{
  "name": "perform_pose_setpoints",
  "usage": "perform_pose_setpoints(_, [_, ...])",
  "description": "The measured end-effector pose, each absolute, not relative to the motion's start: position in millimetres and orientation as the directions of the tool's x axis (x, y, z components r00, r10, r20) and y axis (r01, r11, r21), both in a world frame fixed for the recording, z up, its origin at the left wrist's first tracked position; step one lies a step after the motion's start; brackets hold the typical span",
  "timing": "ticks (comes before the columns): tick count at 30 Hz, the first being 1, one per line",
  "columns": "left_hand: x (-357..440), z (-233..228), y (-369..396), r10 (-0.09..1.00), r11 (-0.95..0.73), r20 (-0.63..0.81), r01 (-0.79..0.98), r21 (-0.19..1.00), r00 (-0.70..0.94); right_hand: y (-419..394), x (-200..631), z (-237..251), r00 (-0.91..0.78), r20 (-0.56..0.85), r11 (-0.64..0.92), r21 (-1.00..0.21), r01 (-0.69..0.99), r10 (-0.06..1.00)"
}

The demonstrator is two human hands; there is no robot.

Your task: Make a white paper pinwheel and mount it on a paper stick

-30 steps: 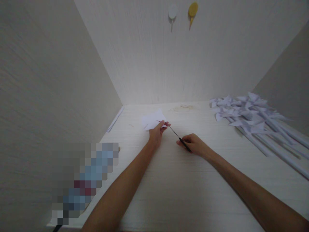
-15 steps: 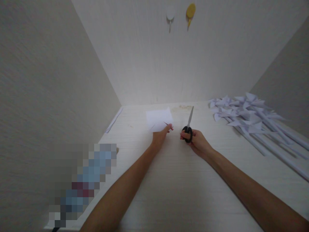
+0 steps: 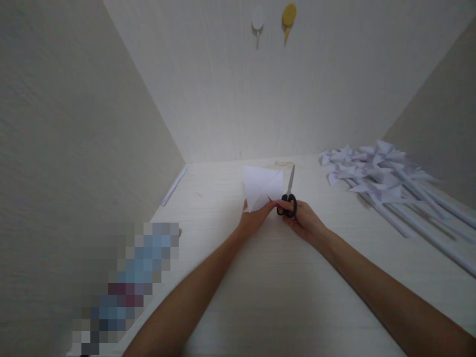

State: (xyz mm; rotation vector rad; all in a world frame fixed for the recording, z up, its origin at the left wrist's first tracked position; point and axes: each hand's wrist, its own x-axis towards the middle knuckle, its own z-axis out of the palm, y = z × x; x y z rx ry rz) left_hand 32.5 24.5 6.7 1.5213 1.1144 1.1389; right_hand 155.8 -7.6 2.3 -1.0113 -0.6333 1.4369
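Note:
My left hand (image 3: 257,214) is closed on a sheet of white paper (image 3: 262,184), which has a slit near my fingers and stands a little above the table. In my right hand (image 3: 302,217) is a pair of scissors (image 3: 290,186) with black handles. Their blades look closed and point away from me, toward the back wall. The fingertips of both hands meet, or nearly meet, beside the scissor handles. Part of my left hand is hidden behind the paper.
Several white paper pinwheels (image 3: 375,171) with long sticks lie heaped at the right. A folded white paper strip (image 3: 174,186) lies along the left edge. At the lower left is a pixelated bluish object (image 3: 137,270). A white hook (image 3: 257,22) and a yellow hook (image 3: 288,17) are on the back wall.
My left hand has moved right with the paper, up to my right hand, and the paper has turned somewhat. The scissors have barely moved.

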Motion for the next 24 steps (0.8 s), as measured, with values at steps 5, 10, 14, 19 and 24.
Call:
perform_pose_setpoints(5, [31.5, 7.3, 25.4, 0.965, -0.21, 0.189, 0.104, 0.972, 0.184, -8.5, 155.2, 3.2, 0.095, -0.217, -0.145, -0.861, -0.488, 0.972])
perform_pose_setpoints(10, [30.1, 9.8, 25.3, 0.965, -0.146, 0.139, 0.017, 0.989, 0.224, -9.2, 154.3, 0.6, 0.126, -0.187, -0.106, -0.873, -0.476, 0.974])
perform_pose_setpoints(14, [29.7, 14.3, 24.6, 0.972, -0.097, 0.1, -0.024, 0.995, 0.213, -9.9, 152.8, 0.6, 0.157, -0.19, -0.094, -0.874, -0.477, 0.969])
perform_pose_setpoints(19, [29.3, 14.4, 25.8, 0.972, -0.064, 0.072, -0.043, 0.997, 0.223, -9.4, 151.8, 0.9, 0.174, -0.166, -0.072, -0.891, -0.448, 0.971])
perform_pose_setpoints(24, [29.6, 12.5, 27.7, 0.966, -0.077, 0.088, -0.054, 0.996, 0.244, -8.7, 153.1, -1.0, 0.175, -0.159, -0.069, -0.899, -0.431, 0.972])
